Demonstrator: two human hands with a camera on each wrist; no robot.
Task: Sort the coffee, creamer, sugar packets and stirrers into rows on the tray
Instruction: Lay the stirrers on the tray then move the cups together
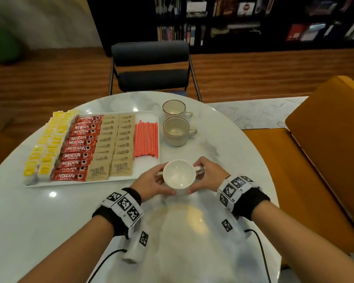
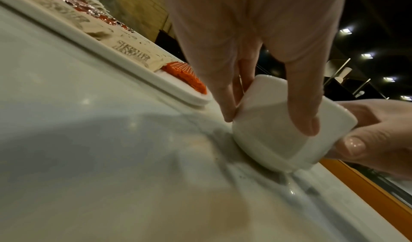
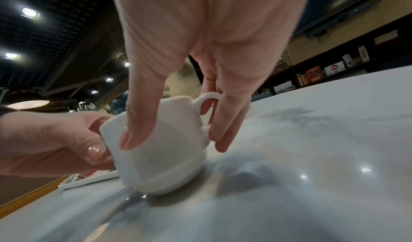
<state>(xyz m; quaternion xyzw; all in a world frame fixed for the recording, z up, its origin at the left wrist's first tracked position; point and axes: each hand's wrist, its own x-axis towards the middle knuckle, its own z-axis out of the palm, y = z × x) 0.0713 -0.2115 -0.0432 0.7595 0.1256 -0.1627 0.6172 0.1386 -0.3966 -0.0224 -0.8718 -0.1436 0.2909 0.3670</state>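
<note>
Tray (image 1: 145, 115) | left of white cup (image 1: 179, 176), on table (image 1: 49, 231) | yellow, red, tan packet rows, orange stirrers (image 1: 146, 139) rightmost; sorting looks done | left hand (image 1: 151, 183), right hand (image 1: 207, 176) both clasp cup, apparently tilted | step: seat cup flat, clear of tray corner.

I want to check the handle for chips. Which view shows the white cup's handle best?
The right wrist view: the handle arches clear in profile beside the right hand fingers. The head view shows only a blurred stub; in the left wrist view the cup body hides it.
</note>
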